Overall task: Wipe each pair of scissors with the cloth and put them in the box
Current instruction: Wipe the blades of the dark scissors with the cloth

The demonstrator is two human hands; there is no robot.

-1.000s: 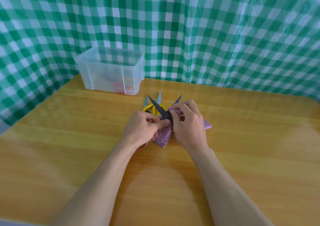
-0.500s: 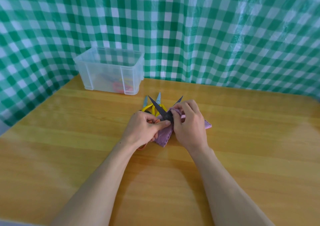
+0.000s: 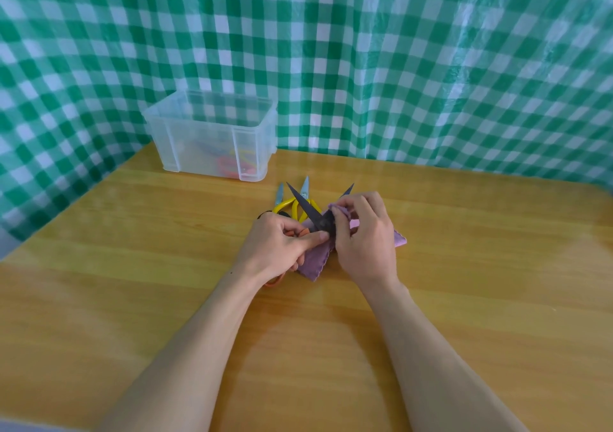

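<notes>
Left hand [image 3: 282, 246]: mine, curled around the orange handles of the black-bladed scissors [image 3: 308, 209]; forefinger laid along them towards the pivot.
Right hand [image 3: 365, 242]: mine, thumb and fingertips pinched on a fold of the purple cloth [image 3: 315, 259], which is wrapped over one blade close to the pivot.
Black-bladed scissors: held at the middle of the table [image 3: 132, 265], between my two hands; blades spread apart, one tip pointing to 11 o'clock, the other to 1 o'clock and showing just past my right fingers.
Purple cloth: bunched under and between my hands; one corner hangs towards 6 o'clock, another pokes out at 3 o'clock beyond my right hand.
Yellow-handled scissors [image 3: 286, 203]: lying on the table just beyond my hands at 12 o'clock, partly behind the black blade, blades slightly apart, tips pointing to 12 o'clock.
Clear box [image 3: 212, 133]: at 11 o'clock from my hands, at the far edge of the table, lid off.
Box contents [image 3: 229, 166]: coloured scissor handles, orange, yellow and blue, dimly seen through the wall; number cannot be told.
Checked sheet [image 3: 398, 66]: green and white, hanging behind the table from 9 round to 3 o'clock.
</notes>
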